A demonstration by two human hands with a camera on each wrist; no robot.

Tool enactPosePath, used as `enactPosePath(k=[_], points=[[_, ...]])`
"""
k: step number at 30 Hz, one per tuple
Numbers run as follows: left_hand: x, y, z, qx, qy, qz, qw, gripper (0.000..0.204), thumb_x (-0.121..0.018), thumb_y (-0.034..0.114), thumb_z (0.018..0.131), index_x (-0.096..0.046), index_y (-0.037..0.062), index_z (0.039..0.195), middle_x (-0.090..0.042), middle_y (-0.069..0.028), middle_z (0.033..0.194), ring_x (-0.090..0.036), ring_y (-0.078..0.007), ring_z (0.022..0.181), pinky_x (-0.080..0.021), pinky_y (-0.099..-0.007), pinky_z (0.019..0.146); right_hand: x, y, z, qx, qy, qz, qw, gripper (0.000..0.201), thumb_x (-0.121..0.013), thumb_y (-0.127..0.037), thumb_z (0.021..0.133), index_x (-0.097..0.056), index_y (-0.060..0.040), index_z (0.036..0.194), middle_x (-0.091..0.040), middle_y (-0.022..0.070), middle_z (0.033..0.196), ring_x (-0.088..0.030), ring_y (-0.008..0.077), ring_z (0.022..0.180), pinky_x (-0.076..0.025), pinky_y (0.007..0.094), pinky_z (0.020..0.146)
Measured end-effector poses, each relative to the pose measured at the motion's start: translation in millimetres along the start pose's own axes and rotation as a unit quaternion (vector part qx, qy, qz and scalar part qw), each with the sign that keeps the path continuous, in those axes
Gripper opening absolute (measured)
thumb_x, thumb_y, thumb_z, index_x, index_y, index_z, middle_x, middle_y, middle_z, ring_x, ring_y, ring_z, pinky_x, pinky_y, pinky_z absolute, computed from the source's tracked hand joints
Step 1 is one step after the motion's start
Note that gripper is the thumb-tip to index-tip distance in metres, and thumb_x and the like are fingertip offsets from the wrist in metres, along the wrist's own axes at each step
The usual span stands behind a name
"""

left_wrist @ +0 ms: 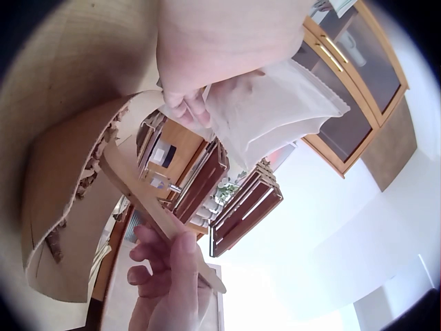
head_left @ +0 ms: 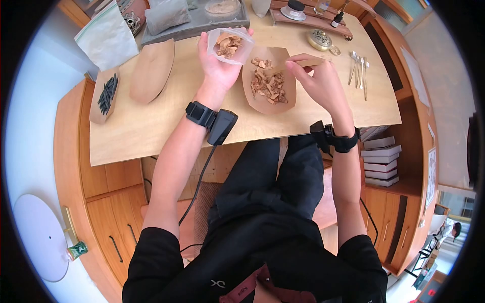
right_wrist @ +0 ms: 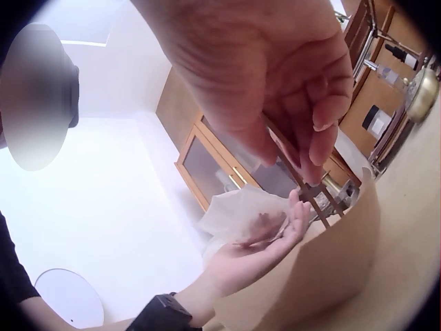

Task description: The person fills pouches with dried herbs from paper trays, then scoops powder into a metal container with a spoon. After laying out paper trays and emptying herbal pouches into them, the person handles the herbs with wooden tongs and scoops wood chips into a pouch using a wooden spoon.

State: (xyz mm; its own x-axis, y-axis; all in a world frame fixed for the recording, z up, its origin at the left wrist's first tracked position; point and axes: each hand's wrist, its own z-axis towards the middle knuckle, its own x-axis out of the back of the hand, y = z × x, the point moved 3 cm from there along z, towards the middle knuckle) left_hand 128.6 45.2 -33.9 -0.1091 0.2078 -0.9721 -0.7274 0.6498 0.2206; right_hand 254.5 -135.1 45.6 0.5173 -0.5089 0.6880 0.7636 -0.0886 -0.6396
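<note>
My left hand [head_left: 221, 70], palm up, holds a translucent bag [head_left: 242, 52] with its mouth open. Brown dried chips [head_left: 228, 45] lie inside the bag. With my right hand [head_left: 323, 83] I pinch wooden tongs [right_wrist: 318, 203], whose two prongs point down into a kraft paper tray [head_left: 260, 105]. A heap of the same brown chips [head_left: 270, 87] covers the tray's bottom, with a smaller clump [head_left: 261, 63] at its far end. In the left wrist view the tongs [left_wrist: 148, 200] reach over the tray's rim, their tips among the chips.
To the left stand an upturned paper tray [head_left: 151, 70] and another with dark sticks [head_left: 107, 93]. A white pouch [head_left: 107, 40] and a grey tray [head_left: 194, 28] are behind them. At the right lie a brass pot [head_left: 319, 39] and several slim metal tools [head_left: 359, 70].
</note>
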Motion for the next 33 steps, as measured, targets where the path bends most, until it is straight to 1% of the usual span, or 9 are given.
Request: enactPosePath(k=[2,5,8,11,13,17,19,25,33], points=[[-1.4,-1.0,-0.4,0.014,-0.011,0.013,1.000,0.067,-0.050,0.051,0.091,-0.045,-0.0045,0.128,-0.042,-0.0282,0.139,-0.039,-0.0434,0.133,-0.031,-0.0541,0.113,2.9,-3.2,-0.2,-0.017,-0.025,0.000,1.000,0.025,-0.066,-0.025,0.088,-0.072,-0.0016,0.096,-0.067,0.0148,0.070,-0.063,0.0223,0.061,-0.049,0.0323,0.061],[-5.8,-2.8,-2.8,0.011,0.008,0.011,1.000,0.066,-0.050,0.051,0.092,-0.045,-0.0035,0.128,-0.043,-0.0280,0.139,-0.039,-0.0435,0.133,-0.030,-0.0550,0.114,4.0,-2.5,5.6,-0.010,-0.004,0.017,1.000,0.025,-0.067,-0.026,0.088,-0.072,-0.0023,0.096,-0.068,0.0149,0.072,-0.064,0.0233,0.064,-0.049,0.0324,0.062],[-5.6,-2.6,-2.6,0.007,0.010,0.011,1.000,0.064,-0.050,0.050,0.092,-0.046,-0.0029,0.128,-0.044,-0.0280,0.138,-0.039,-0.0434,0.133,-0.029,-0.0559,0.114,-6.3,-0.5,13.8,0.031,0.025,0.034,0.999,0.026,-0.067,-0.027,0.088,-0.072,-0.0027,0.097,-0.069,0.0148,0.074,-0.065,0.0242,0.065,-0.049,0.0326,0.062],[-5.6,-1.6,-3.2,0.020,0.011,-0.010,1.000,0.064,-0.050,0.050,0.092,-0.046,-0.0028,0.128,-0.044,-0.0280,0.138,-0.039,-0.0436,0.133,-0.029,-0.0563,0.114,-14.3,0.1,14.3,0.029,0.013,0.048,0.998,0.027,-0.066,-0.027,0.088,-0.072,-0.0031,0.098,-0.069,0.0143,0.075,-0.066,0.0248,0.068,-0.050,0.0325,0.064],[-4.6,-0.1,-2.2,0.020,0.004,-0.001,1.000,0.064,-0.050,0.050,0.092,-0.046,-0.0029,0.128,-0.044,-0.0281,0.138,-0.039,-0.0435,0.133,-0.029,-0.0564,0.114,-16.6,4.5,11.4,0.002,-0.019,0.016,1.000,0.026,-0.066,-0.026,0.089,-0.072,-0.0027,0.099,-0.071,0.0145,0.080,-0.067,0.0248,0.072,-0.051,0.0323,0.066],[-4.4,-1.5,-2.9,0.019,-0.012,0.022,1.000,0.064,-0.050,0.050,0.092,-0.046,-0.0032,0.128,-0.043,-0.0285,0.139,-0.039,-0.0434,0.134,-0.028,-0.0566,0.114,2.8,-0.6,3.5,-0.014,-0.059,0.015,0.998,0.026,-0.066,-0.025,0.089,-0.072,-0.0025,0.101,-0.071,0.0154,0.082,-0.067,0.0236,0.073,-0.051,0.0322,0.067],[-6.1,-2.3,-3.0,0.019,-0.002,0.012,1.000,0.065,-0.050,0.050,0.092,-0.046,-0.0034,0.129,-0.043,-0.0286,0.139,-0.039,-0.0433,0.134,-0.028,-0.0565,0.114,8.1,-0.2,1.1,-0.026,-0.061,0.069,0.995,0.026,-0.066,-0.024,0.089,-0.072,-0.0023,0.100,-0.070,0.0166,0.081,-0.066,0.0226,0.070,-0.051,0.0327,0.067],[-4.1,-2.3,-1.4,0.004,0.006,0.015,1.000,0.065,-0.051,0.050,0.091,-0.047,-0.0038,0.128,-0.044,-0.0284,0.139,-0.039,-0.0435,0.134,-0.028,-0.0562,0.114,9.8,-14.7,-7.3,0.003,-0.059,0.035,0.998,0.023,-0.065,-0.022,0.089,-0.072,-0.0017,0.096,-0.071,0.0147,0.080,-0.065,0.0207,0.067,-0.051,0.0323,0.065],[-3.2,-3.4,-0.9,0.012,-0.002,0.003,1.000,0.064,-0.053,0.050,0.091,-0.048,-0.0039,0.126,-0.045,-0.0279,0.138,-0.039,-0.0434,0.134,-0.028,-0.0559,0.114,20.7,-18.9,-10.0,-0.013,-0.046,0.002,0.999,0.022,-0.065,-0.020,0.088,-0.072,-0.0008,0.094,-0.071,0.0123,0.083,-0.063,0.0193,0.068,-0.051,0.0318,0.066]])
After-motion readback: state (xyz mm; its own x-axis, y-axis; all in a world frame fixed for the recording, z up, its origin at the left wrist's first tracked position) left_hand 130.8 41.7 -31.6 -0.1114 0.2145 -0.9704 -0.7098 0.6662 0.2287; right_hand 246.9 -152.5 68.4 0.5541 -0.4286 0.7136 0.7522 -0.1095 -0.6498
